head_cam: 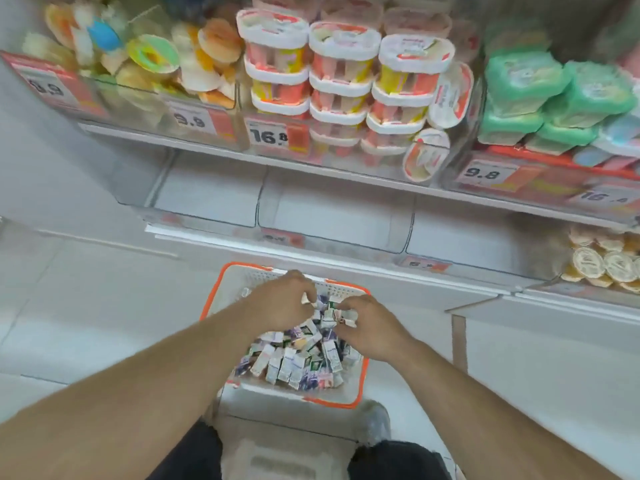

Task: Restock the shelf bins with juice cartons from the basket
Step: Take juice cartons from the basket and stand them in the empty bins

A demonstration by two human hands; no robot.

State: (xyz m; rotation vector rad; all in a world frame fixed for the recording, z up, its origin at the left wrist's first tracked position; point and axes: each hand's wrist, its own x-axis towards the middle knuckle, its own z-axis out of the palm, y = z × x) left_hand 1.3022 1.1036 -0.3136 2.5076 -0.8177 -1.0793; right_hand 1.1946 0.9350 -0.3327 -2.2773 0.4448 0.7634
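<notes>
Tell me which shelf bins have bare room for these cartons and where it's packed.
Three clear bins on the lower shelf look bare: left, middle, right, between the white side wall and the round gold-lidded cups. The upper shelf is packed with stacked tubs. The basket is crowded with juice cartons.

Both my arms reach forward and down, hands nearly meeting.

My left hand (282,303) lies palm down with its fingers curled at the tips, and my right hand (370,327) sits just beside it, fingers bent and pinching small juice cartons (329,315) between them. Both forearms are bare and stretch in from the lower corners, converging at the wrists.
</notes>
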